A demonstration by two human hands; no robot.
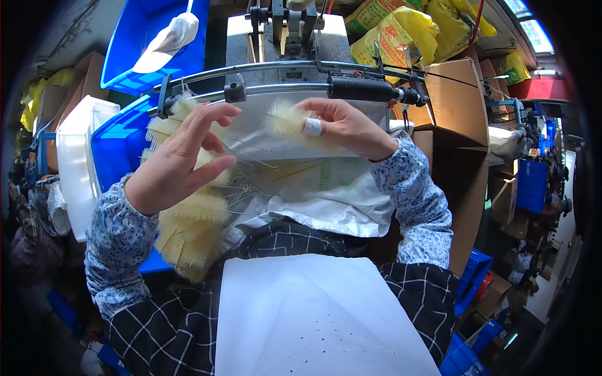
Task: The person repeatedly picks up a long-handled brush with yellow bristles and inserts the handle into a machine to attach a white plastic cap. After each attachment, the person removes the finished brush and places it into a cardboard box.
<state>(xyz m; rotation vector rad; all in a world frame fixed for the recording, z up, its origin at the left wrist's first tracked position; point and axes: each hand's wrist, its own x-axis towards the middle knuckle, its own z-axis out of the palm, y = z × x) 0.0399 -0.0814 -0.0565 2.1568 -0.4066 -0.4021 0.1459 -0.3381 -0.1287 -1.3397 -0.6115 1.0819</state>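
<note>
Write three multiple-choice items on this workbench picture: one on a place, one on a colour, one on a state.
1. Where is the pile of brushes?
A. Under the left hand
B. On the cardboard box
C. Inside the yellow sacks

2. What colour is the bin left of the left hand?
A. Red
B. Blue
C. Green

3. What is the right hand doing?
A. Resting flat and empty
B. Holding a cream bristle brush
C. Gripping the black handle

Answers: 1 A, the cream brushes lie below that hand; 2 B, its wall is bright blue; 3 B, fingers pinch the brush.
</note>
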